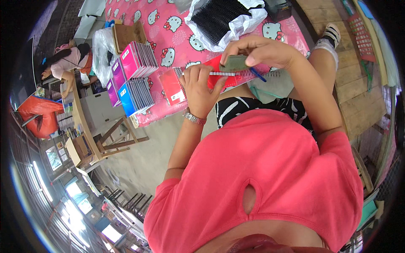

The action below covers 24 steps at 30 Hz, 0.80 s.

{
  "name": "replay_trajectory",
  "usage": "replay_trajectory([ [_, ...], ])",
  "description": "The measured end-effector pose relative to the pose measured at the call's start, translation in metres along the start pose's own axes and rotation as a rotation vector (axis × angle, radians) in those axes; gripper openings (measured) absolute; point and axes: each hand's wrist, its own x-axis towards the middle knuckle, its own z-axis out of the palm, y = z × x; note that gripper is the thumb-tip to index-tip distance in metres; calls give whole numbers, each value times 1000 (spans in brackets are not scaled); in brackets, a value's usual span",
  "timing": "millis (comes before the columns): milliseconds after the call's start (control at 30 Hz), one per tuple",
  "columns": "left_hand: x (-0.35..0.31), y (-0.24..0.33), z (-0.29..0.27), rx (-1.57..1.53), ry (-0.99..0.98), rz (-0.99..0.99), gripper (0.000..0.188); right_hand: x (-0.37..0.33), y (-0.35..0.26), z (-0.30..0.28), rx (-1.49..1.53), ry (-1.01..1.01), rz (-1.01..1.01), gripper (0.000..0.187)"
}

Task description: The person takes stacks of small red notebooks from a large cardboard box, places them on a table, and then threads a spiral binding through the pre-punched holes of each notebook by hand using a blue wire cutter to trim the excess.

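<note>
My left hand (198, 86) grips a thin red notebook (218, 79) by its left part, thumb toward me and fingers on the far side. A row of white paper edge and a wire coil (272, 74) run along it; the coil sticks out past its right end. In my right hand (265, 51) is a flat, dull green block (234, 63), pinched between thumb and fingers over the notebook's right part. Below this hand, a slim blue stick-like tool (257, 74) slants beside the coil. Another red notebook (171, 86) lies left of my left hand.
Pink patterned cloth (168, 57) covers the table. Stacked spiral notebooks stand at left: pink (137, 61), blue (135, 98) and purple (114, 90). Black wire coils (219, 21) lie in white wrapping at the far side. A person (69, 63) leans at another table on the left.
</note>
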Motion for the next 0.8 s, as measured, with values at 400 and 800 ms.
replay_trajectory([
  [400, -1, 0, -2, -24, 22, 20, 39, 7, -2, -1, -296, 53, 121, 36],
  [800, 3, -29, -15, -265, 15, -116, 39, 26, -16, 6, -168, -45, 245, 37],
])
